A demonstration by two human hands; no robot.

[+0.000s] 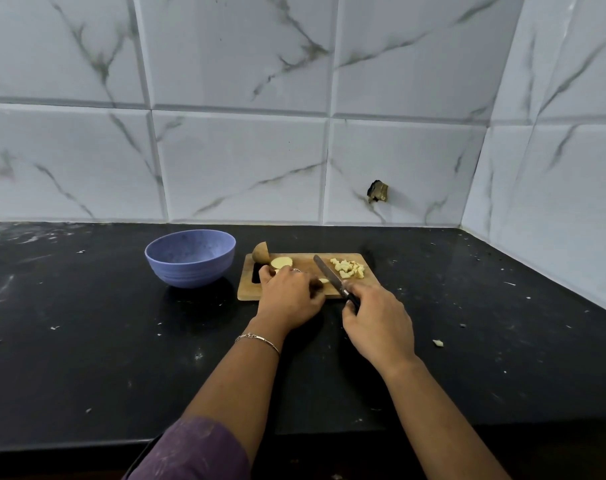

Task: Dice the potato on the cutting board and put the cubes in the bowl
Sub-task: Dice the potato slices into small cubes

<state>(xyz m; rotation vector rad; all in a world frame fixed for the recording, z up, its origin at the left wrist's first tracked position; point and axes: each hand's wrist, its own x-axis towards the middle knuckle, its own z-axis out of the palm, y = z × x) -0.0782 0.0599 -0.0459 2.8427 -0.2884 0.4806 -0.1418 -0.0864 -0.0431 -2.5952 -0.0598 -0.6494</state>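
Note:
A wooden cutting board [305, 258] lies on the black counter. At its far left corner stands an uncut potato piece [260, 252] with brown skin, and a pale round slice [281, 261] lies beside it. My left hand [289, 296] curls over potato strips [323, 280] on the board; most of them are hidden under the fingers. My right hand [376, 323] grips the dark handle of a knife [327, 275], whose blade angles across the board beside the strips. A heap of pale cubes [348, 268] sits at the board's right end. The blue bowl [190, 257] stands left of the board.
The black counter [87, 341] carries scattered crumbs, and a stray potato bit [438, 343] lies to the right of my right arm. Marble-pattern tiled walls [242, 161] close in behind and on the right. The counter's front edge runs just below my forearms.

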